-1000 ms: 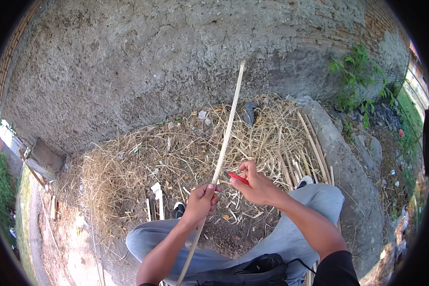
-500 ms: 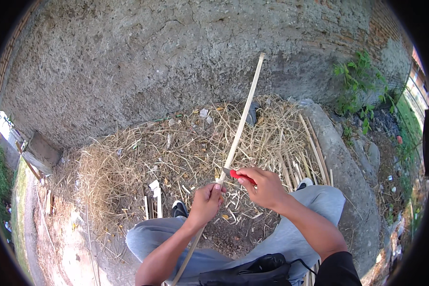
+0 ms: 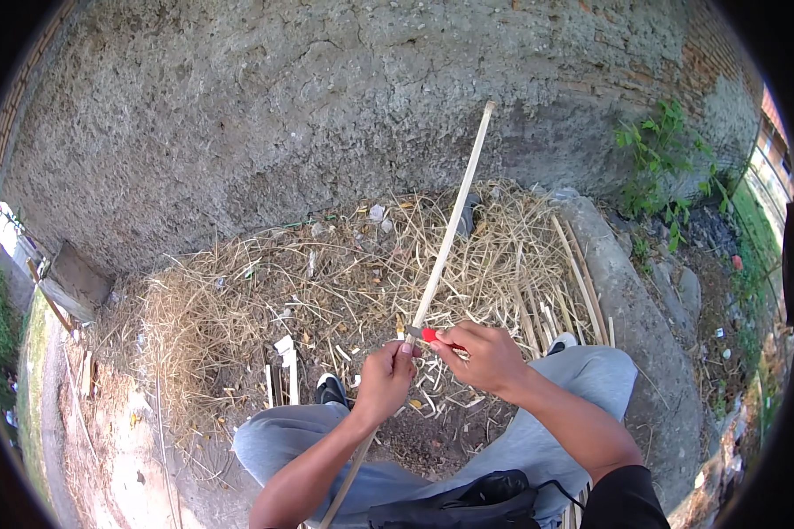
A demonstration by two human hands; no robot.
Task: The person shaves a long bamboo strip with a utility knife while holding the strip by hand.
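Note:
A long pale strip of split wood or bamboo (image 3: pixel 454 216) slants from my lap up toward the wall. My left hand (image 3: pixel 386 377) is closed around its lower part, with the thumb along the top. In my right hand (image 3: pixel 485 354) I grip a red-handled knife (image 3: pixel 429 334), fingers wrapped round the handle. The short grey blade lies across the strip just above my left thumb and appears to touch it. Most of the handle is hidden by my right fingers.
Dry shavings (image 3: pixel 212 326) cover the ground before me. A rough wall (image 3: pixel 326 115) stands behind them. More strips (image 3: pixel 582 273) lie at the right beside a stone slab (image 3: pixel 653 353). A black bag (image 3: pixel 468 502) rests in my lap, between my grey-trousered legs. A leafy plant (image 3: pixel 662 145) grows at far right.
The knife and my right hand have slid down the strip toward my left hand. More of the red handle is now covered by my fingers. My left hand has barely moved.

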